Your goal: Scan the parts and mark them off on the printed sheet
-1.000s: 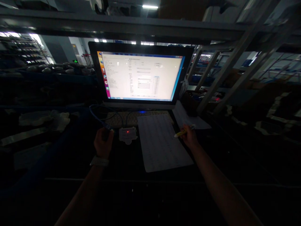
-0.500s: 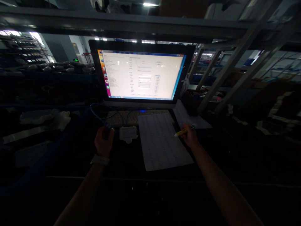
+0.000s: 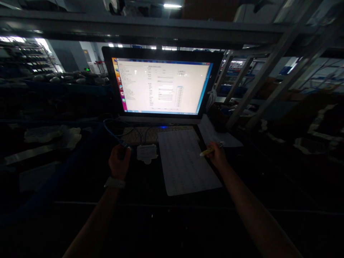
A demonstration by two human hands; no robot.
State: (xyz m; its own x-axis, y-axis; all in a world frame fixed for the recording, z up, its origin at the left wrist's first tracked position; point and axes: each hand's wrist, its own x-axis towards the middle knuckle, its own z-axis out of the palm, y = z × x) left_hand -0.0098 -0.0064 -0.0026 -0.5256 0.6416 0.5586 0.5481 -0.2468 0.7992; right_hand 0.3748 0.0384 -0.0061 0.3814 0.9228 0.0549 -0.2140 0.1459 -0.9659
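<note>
My left hand (image 3: 119, 162), with a pale band on its wrist, is closed on the end of a blue cable (image 3: 114, 136); the plug is partly hidden by my fingers. Just right of it lies a small white box (image 3: 147, 153) with rounded tabs. My right hand (image 3: 217, 154) grips a yellow pen (image 3: 206, 152) over the right edge of a printed sheet of paper (image 3: 185, 163). The sheet covers part of a light keyboard (image 3: 139, 134). Behind stands a lit monitor (image 3: 163, 86) showing a window of lists and fields.
A second paper (image 3: 217, 132) lies right of the keyboard. To the left, a blue bin (image 3: 61, 179) holds clear and white plastic parts (image 3: 43, 133). Metal frame bars (image 3: 244, 82) rise at the right, and a beam (image 3: 134, 28) crosses above the monitor. The scene is dark.
Both hands stay nearly still, holding the same cable and pen. The view has shifted only very slightly.
</note>
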